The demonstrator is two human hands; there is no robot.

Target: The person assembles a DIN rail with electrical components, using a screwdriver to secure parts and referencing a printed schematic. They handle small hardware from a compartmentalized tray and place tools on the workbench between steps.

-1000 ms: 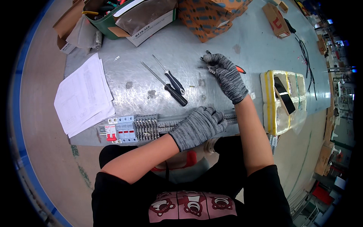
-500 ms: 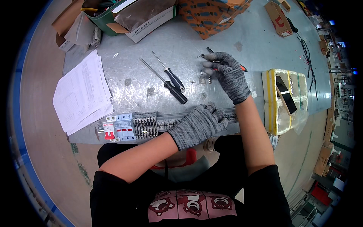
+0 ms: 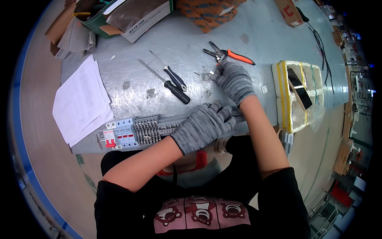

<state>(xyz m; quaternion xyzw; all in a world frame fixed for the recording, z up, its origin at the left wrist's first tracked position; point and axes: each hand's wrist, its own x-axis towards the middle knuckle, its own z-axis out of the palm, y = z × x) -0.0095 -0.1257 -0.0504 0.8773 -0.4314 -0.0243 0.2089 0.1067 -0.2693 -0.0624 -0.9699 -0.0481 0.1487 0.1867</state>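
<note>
Palm down, my left hand (image 3: 203, 127) in a grey glove is closed over the DIN rail (image 3: 177, 119) along the table's near edge. Terminal blocks (image 3: 146, 130) sit on the rail left of that hand, beside a pale breaker group (image 3: 125, 134) and a breaker with a red lever (image 3: 109, 138). My gloved right hand (image 3: 234, 81) is lowered to the tabletop, its fingers drawn together. A tiny whitish bit shows at the fingertips, too small to name. Pliers with orange handles (image 3: 240, 57) lie with jaws spread just beyond that hand, which hides part of them.
Two screwdrivers (image 3: 175, 91) (image 3: 174, 77) lie left of my right hand. Papers (image 3: 81, 101) cover the left side. At right stands a foam tray (image 3: 281, 99) with a phone (image 3: 299, 89) on it. Boxes (image 3: 145, 22) and a green bin (image 3: 88, 20) line the back.
My right hand has come down and nearer, away from the pliers' jaws, and the pliers show more fully. My left hand stays on the rail. The whole view has shifted slightly.
</note>
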